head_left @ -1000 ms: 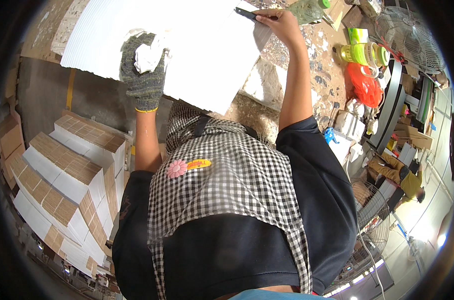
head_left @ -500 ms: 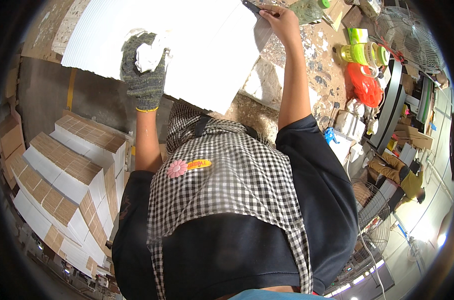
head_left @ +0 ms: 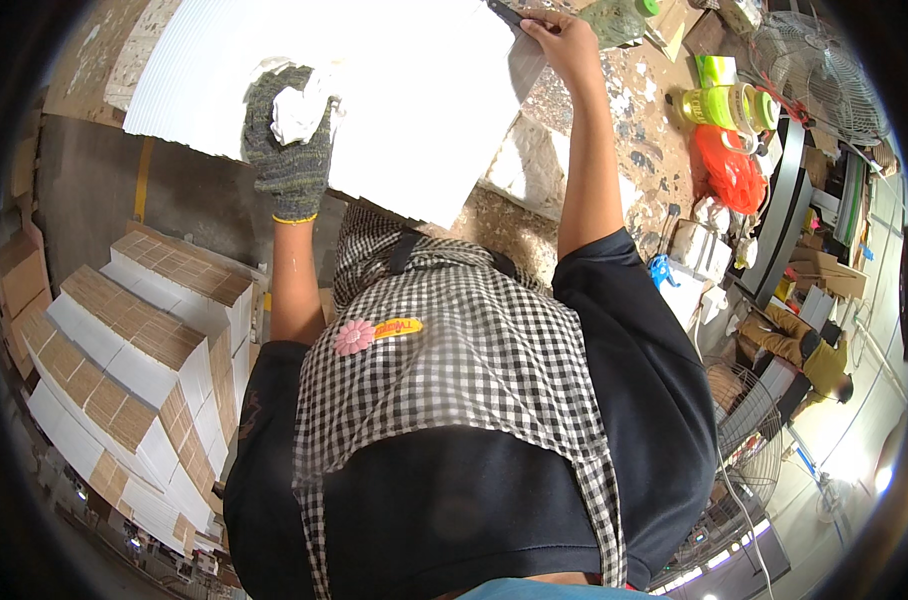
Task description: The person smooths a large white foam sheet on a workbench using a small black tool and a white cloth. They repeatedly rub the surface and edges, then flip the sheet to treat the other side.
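Observation:
My left hand [head_left: 286,150] wears a dark grey knitted glove with a yellow cuff edge. It is closed on a crumpled white cloth [head_left: 297,112] and rests on the near left part of a stack of white sheets [head_left: 414,120]. The sheets' layered edges show at the left, and strong light washes out their top. Bare, my right hand [head_left: 564,45] pinches a slim black-handled tool [head_left: 504,12] at the far right edge of the stack. The tool's tip runs close to the picture's rim, so its kind cannot be made out.
Right of the sheets, the paint-spattered table [head_left: 639,130] holds a green-capped bottle [head_left: 614,22], a yellow-green bottle [head_left: 734,108] and a red plastic bag [head_left: 729,175]. A fan [head_left: 824,75] stands beyond. Stacked white-and-brown blocks [head_left: 144,330] fill the lower left. Another person [head_left: 824,365] is far right.
My right hand and the black-handled tool have shifted very slightly to the right. My left hand and the cloth stay in place.

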Motion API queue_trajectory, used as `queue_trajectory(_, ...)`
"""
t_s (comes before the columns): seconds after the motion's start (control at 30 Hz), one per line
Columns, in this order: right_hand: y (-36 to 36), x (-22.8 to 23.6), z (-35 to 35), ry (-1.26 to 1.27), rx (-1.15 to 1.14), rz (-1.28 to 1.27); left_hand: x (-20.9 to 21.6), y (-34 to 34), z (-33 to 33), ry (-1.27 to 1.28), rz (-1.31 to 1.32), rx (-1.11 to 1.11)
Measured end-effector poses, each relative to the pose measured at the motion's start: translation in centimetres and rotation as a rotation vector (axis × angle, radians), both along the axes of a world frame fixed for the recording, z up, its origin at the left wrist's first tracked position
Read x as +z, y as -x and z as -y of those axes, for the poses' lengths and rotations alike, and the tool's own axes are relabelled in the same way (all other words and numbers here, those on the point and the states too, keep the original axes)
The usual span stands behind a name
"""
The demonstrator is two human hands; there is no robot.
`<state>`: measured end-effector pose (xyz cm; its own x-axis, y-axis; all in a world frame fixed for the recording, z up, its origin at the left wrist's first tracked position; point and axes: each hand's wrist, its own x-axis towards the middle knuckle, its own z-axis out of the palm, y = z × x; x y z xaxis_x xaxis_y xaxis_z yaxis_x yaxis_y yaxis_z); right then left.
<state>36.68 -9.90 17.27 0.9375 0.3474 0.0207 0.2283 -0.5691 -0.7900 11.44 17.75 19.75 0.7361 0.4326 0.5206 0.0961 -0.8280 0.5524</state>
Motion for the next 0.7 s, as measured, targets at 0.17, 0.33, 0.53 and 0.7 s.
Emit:
queue_trajectory(0.17, 0.1, 0.21, 0.12, -0.002, 0.01, -0.012, 0.1, 0.15, 0.16, 0.033, 0.031, -0.014)
queue_trajectory(0.33, 0.11, 0.14, 0.11, -0.006, 0.012, -0.027, -0.21, 0.04, -0.03, 0.177, -0.005, -0.009)
queue_trajectory(0.53, 0.09, 0.23, 0.21, -0.006, 0.024, -0.017, 0.02, 0.14, -0.02, -0.075, 0.019, -0.029)
queue_trajectory(0.7, 0.43, 0.83, -0.05, 0.004, 0.079, -0.044, -0.53, -0.31, -0.04, 0.234, 0.078, -0.038)
